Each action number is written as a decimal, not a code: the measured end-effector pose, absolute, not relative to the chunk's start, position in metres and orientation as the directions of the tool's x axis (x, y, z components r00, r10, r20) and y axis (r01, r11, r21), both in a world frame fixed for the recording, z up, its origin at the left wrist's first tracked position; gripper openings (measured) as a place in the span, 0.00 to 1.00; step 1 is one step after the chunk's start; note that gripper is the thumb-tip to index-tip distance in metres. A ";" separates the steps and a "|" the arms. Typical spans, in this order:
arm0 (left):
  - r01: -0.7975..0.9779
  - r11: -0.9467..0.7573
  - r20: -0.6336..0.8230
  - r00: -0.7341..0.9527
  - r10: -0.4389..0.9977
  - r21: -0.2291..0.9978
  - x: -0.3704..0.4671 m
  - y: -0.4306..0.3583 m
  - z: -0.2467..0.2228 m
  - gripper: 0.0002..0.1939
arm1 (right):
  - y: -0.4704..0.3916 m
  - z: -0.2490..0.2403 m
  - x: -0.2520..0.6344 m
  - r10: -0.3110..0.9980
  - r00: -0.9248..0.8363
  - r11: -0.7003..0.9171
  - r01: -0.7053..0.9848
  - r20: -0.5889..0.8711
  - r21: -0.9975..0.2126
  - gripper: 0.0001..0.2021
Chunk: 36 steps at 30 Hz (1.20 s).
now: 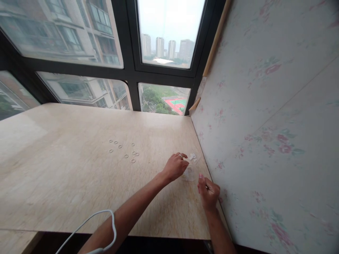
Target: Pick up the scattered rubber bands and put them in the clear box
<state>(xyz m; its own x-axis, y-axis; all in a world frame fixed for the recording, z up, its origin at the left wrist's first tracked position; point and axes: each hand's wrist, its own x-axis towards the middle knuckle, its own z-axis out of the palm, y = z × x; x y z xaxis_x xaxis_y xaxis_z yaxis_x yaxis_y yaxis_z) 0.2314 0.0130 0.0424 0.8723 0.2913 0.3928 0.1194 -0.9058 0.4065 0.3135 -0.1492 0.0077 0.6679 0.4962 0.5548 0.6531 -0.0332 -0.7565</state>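
Just beside left grip [186,160]: clear bag [189,175].

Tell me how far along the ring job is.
Nine rings lie spread on the sill, so that part looks done. The left hand is at the clear bag; anything in the closed right hand is hidden. Ring-like bits at the bag may be what's left.

Clear plastic bag [188,175] lies flat near my left hand [178,166]; nine thin rings [126,156] lie scattered on worktop [87,180].
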 end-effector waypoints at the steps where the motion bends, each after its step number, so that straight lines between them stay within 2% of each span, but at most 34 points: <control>1: 0.129 -0.898 0.404 0.860 0.313 0.421 0.227 0.015 0.041 0.09 | -0.150 0.008 0.313 0.493 0.670 -0.038 0.654 0.555 -0.756 0.24; 7: 0.218 -0.805 0.470 0.716 0.516 0.552 0.178 0.031 0.035 0.09 | -0.153 0.011 0.310 0.518 0.633 -0.050 0.694 0.576 -0.718 0.25; 12: 0.323 -0.656 0.425 0.555 0.715 0.682 0.120 0.046 0.018 0.08 | -0.149 0.014 0.301 0.585 0.557 -0.008 0.731 0.590 -0.682 0.24; 18: 0.327 -0.556 0.382 0.464 0.799 0.764 0.069 0.052 0.001 0.08 | -0.130 0.025 0.274 0.652 0.492 0.073 0.716 0.576 -0.694 0.25; 22: 0.278 -0.457 0.388 0.267 0.882 0.845 0.060 0.051 0.004 0.08 | -0.097 0.041 0.247 0.806 0.353 0.147 0.658 0.475 -0.738 0.19; 24: 0.226 -0.339 0.317 0.132 0.939 0.913 0.057 0.053 0.005 0.08 | -0.072 0.049 0.233 0.877 0.301 0.114 0.626 0.375 -0.771 0.15; 26: 0.132 -0.192 0.190 0.023 0.981 0.972 0.052 0.058 0.005 0.10 | -0.043 0.054 0.220 0.937 0.238 0.050 0.634 0.257 -0.772 0.15; 28: -0.002 -0.056 0.056 -0.062 0.997 0.998 0.046 0.065 0.003 0.13 | -0.013 0.057 0.206 0.973 0.147 0.013 0.730 0.176 -0.683 0.16; 31: -0.193 0.054 -0.082 -0.141 0.987 0.980 0.039 0.074 0.001 0.16 | 0.028 0.058 0.187 0.998 0.013 0.008 0.934 0.054 -0.357 0.17; 32: -0.231 0.071 -0.107 -0.147 0.983 0.970 0.037 0.075 0.001 0.16 | 0.039 0.058 0.182 1.000 -0.011 0.018 0.958 0.026 -0.286 0.17; 36: -0.266 0.103 -0.137 -0.112 0.984 0.958 0.035 0.078 0.000 0.17 | 0.066 0.055 0.169 0.997 -0.055 0.046 0.987 -0.053 -0.152 0.12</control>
<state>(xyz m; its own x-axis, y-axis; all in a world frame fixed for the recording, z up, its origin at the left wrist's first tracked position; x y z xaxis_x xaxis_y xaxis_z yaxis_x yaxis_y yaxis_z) 0.0348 0.0777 0.0004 -0.1125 0.9841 -0.1372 -0.2664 0.1032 0.9583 0.1687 0.0663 0.0549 -0.0547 0.9971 -0.0525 0.9873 0.0461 -0.1522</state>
